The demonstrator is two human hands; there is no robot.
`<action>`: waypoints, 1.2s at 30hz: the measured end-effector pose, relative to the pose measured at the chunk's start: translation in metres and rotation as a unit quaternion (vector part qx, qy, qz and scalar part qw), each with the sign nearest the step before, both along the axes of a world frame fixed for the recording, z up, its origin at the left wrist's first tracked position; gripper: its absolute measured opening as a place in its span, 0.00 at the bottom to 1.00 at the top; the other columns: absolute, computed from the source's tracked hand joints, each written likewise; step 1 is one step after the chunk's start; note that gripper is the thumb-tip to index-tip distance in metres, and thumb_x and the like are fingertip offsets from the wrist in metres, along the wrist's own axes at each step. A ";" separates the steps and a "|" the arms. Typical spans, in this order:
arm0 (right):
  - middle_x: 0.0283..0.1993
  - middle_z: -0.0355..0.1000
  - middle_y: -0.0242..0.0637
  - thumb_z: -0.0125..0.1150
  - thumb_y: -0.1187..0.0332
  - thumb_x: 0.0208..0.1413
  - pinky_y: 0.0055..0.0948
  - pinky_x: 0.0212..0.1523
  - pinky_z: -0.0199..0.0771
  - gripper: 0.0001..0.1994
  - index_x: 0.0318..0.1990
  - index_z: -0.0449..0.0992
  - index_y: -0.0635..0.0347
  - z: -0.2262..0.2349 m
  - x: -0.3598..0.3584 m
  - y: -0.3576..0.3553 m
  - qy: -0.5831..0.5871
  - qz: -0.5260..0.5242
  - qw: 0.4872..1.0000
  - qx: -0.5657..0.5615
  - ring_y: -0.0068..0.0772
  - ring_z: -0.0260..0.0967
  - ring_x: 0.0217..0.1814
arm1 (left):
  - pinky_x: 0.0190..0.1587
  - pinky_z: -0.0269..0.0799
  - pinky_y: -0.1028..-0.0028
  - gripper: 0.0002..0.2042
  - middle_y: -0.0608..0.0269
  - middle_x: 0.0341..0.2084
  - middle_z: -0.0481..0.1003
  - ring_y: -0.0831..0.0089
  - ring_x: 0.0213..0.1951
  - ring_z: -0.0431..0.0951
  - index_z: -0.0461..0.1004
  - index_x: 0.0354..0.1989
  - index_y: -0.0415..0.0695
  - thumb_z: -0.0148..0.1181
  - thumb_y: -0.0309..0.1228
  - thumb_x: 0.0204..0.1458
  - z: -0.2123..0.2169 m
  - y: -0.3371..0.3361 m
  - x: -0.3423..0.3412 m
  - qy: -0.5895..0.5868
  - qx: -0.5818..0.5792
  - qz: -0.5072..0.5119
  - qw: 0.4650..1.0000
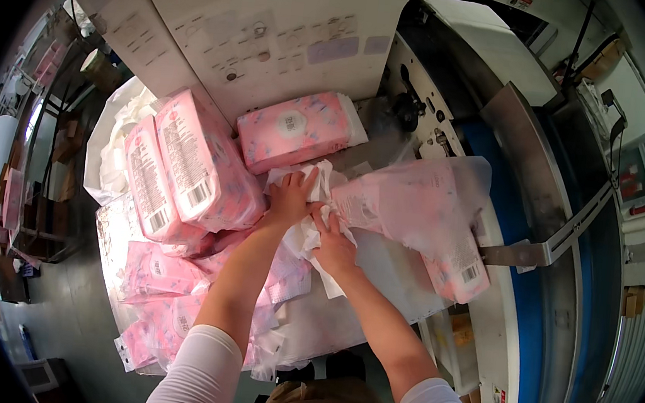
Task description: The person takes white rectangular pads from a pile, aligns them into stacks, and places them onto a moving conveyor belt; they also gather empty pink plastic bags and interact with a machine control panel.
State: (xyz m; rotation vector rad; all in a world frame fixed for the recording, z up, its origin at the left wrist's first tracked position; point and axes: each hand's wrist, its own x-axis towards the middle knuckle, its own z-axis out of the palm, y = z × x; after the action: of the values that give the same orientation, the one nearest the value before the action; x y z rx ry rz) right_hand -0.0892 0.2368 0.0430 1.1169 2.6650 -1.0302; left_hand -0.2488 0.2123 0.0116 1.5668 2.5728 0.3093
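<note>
My left hand [290,195] and my right hand [332,243] are both closed on a loose stack of white tissues [306,229] in the middle of the worktable. The tissues' far end sits at the mouth of a limp pink printed plastic bag [422,211] that lies to the right of my hands. A full pink tissue pack [294,129] lies just beyond my left hand. Two more full pink packs [185,173] lean together at the left.
Several empty pink bags [154,294] are heaped at the table's left front. A white machine housing [261,32] stands behind. A blue conveyor belt [530,299] with a metal guide rail [551,243] runs along the right. White wrapping [114,143] hangs at far left.
</note>
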 end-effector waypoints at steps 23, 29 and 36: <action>0.41 0.73 0.46 0.57 0.69 0.43 0.35 0.44 0.69 0.17 0.44 0.73 0.56 0.017 0.055 0.071 0.148 -0.067 0.983 -0.083 0.45 0.70 0.45 | 0.51 0.57 0.52 0.17 0.57 0.44 0.68 0.57 0.50 0.65 0.73 0.37 0.42 0.62 0.28 0.33 0.009 -0.070 0.052 -0.071 0.044 -0.022 0.996; 0.49 0.69 0.37 0.64 0.68 0.46 0.28 0.49 0.65 0.25 0.53 0.67 0.60 0.042 0.077 0.038 0.295 -0.117 0.845 -0.430 0.30 0.66 0.50 | 0.47 0.67 0.68 0.17 0.50 0.41 0.70 0.59 0.45 0.72 0.66 0.43 0.38 0.58 0.22 0.42 0.086 -0.069 0.080 -0.555 0.261 0.201 0.764; 0.49 0.69 0.36 0.58 0.68 0.49 0.26 0.52 0.64 0.20 0.51 0.68 0.63 0.035 0.079 0.018 0.224 -0.165 0.825 -0.492 0.28 0.65 0.52 | 0.54 0.60 0.70 0.35 0.53 0.48 0.68 0.62 0.52 0.67 0.48 0.63 0.41 0.56 0.26 0.46 0.084 -0.075 0.109 -0.377 0.132 -0.121 0.909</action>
State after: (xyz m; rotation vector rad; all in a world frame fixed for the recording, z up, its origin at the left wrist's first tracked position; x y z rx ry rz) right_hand -0.0098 0.2547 0.0778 1.1297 1.6091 -2.5543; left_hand -0.1397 0.1372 0.0960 1.4253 1.7753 1.0340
